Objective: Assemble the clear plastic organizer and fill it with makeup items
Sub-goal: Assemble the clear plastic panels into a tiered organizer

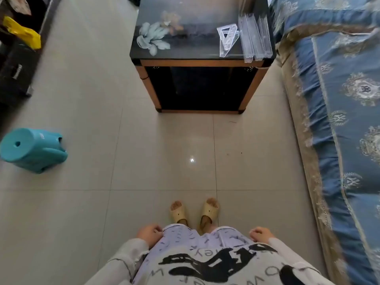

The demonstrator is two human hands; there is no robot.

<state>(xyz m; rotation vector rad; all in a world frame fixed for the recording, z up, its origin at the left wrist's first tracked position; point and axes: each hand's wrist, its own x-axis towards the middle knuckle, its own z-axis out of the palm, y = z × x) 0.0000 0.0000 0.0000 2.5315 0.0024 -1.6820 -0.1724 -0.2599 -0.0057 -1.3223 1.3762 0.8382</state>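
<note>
Clear plastic organizer parts lie on the right side of a dark bedside table (185, 52): a triangular side piece (227, 39) and several long clear trays (255, 38) stacked beside it near the table's right edge. I stand well back from the table. My left hand (149, 234) hangs at my left hip, fingers loosely curled, holding nothing. At my right hip my right hand (260, 235) hangs the same way, holding nothing. No makeup items are in view.
A bed with a blue patterned cover (339, 120) runs along the right. A teal plastic stool (33, 150) lies tipped on the tiled floor at the left. Dark boxes and a yellow bag (22, 32) sit at the far left. The table has an open shelf underneath.
</note>
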